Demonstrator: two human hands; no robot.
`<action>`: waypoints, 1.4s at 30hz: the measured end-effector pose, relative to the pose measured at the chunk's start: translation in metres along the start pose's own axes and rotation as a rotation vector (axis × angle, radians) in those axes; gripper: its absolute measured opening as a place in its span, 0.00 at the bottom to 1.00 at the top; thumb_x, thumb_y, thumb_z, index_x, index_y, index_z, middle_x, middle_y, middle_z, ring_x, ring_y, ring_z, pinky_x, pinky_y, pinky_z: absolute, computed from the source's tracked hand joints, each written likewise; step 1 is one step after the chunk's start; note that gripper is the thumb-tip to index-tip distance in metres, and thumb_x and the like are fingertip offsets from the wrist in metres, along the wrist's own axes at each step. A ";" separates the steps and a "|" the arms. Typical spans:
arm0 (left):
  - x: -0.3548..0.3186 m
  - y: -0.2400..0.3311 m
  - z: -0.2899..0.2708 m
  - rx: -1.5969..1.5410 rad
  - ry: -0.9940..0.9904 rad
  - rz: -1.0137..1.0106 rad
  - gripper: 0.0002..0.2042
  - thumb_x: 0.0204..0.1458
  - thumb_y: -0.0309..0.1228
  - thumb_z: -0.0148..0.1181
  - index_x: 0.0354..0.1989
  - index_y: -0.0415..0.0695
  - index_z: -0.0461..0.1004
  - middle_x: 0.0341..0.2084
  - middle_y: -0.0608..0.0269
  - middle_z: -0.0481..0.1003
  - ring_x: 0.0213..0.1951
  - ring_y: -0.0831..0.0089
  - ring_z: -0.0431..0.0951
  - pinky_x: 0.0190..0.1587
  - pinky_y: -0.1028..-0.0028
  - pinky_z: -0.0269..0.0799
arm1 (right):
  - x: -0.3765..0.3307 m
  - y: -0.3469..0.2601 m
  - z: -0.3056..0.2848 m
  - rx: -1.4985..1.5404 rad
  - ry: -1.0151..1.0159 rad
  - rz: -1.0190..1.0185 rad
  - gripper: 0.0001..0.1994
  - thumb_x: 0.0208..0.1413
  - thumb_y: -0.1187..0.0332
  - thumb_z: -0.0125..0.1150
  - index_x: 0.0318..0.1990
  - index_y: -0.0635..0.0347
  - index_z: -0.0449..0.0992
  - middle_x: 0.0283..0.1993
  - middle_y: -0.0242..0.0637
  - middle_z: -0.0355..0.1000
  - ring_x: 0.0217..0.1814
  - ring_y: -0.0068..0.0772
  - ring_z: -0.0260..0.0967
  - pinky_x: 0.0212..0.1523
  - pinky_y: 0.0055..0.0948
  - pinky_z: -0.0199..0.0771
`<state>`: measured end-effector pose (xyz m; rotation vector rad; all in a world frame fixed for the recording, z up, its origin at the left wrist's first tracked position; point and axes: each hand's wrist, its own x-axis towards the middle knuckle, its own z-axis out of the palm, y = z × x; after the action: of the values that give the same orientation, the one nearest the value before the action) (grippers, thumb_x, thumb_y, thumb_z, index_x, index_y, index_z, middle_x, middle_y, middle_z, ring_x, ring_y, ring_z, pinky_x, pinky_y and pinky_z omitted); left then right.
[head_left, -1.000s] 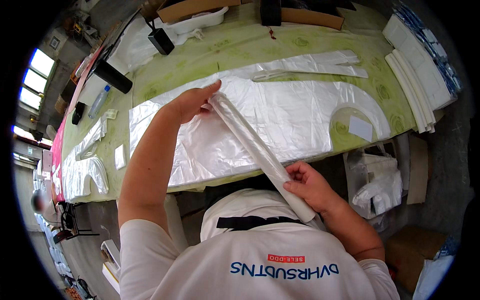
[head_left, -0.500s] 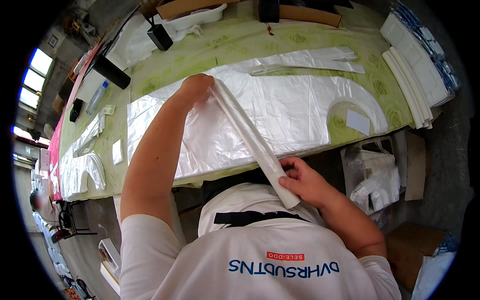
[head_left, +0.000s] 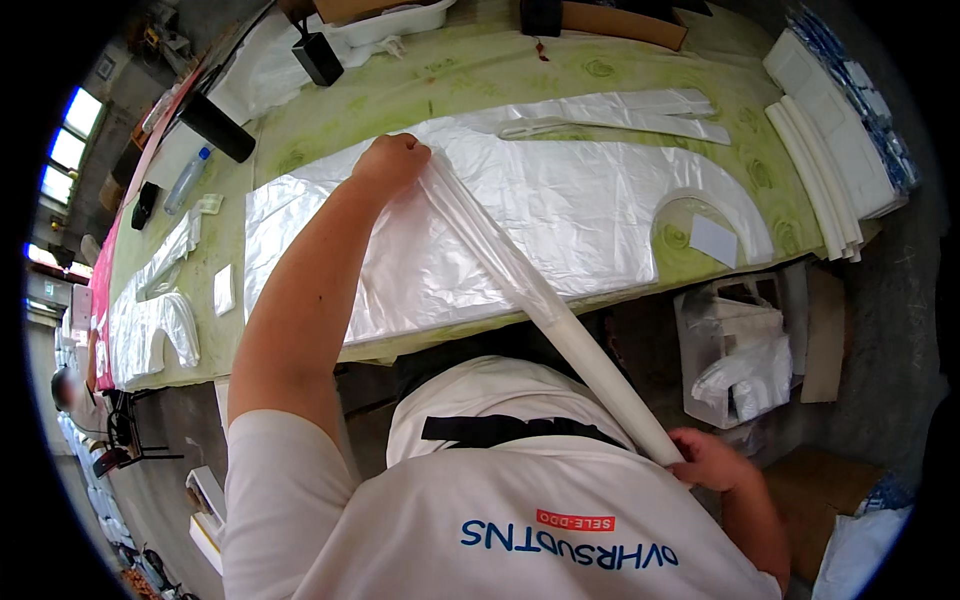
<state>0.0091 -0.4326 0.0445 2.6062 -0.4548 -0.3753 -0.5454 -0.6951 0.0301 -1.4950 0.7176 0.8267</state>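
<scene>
A long rolled-up strip of clear plastic film [head_left: 540, 300] stretches diagonally from the table toward my body. My left hand [head_left: 392, 162] is closed on its far end, over a large flat sheet of clear plastic [head_left: 560, 210] cut with a rounded notch, lying on the green patterned table [head_left: 480, 75]. My right hand [head_left: 705, 460] grips the near end of the roll, down beside my waist, below the table edge. A second narrow folded plastic piece [head_left: 610, 112] lies beyond the sheet.
Stacked white sheets [head_left: 830, 150] sit at the table's right end. A box of plastic bags [head_left: 740, 350] stands on the floor at right. A black cylinder [head_left: 215, 125], a bottle [head_left: 185, 180] and more plastic cutouts [head_left: 150, 320] lie to the left. Another person [head_left: 65, 390] is at far left.
My right hand has pulled the roll's near end back and down past my waist, stretching the roll longer. My left hand has closed into a fist on the far end.
</scene>
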 end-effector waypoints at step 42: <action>-0.216 0.005 0.055 0.164 -0.093 0.933 0.37 0.43 0.16 0.55 0.67 0.53 0.69 0.64 0.57 0.64 0.70 0.53 0.60 0.74 0.43 0.48 | 0.130 -0.235 0.000 -1.109 0.868 -1.336 0.28 0.44 0.68 0.68 0.59 0.53 0.75 0.59 0.41 0.69 0.63 0.51 0.65 0.65 0.49 0.63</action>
<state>-0.2068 -0.3774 0.0392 2.2006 -1.6739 -0.1307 -0.2783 -0.6710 0.0521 -2.7856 -0.4022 -0.6760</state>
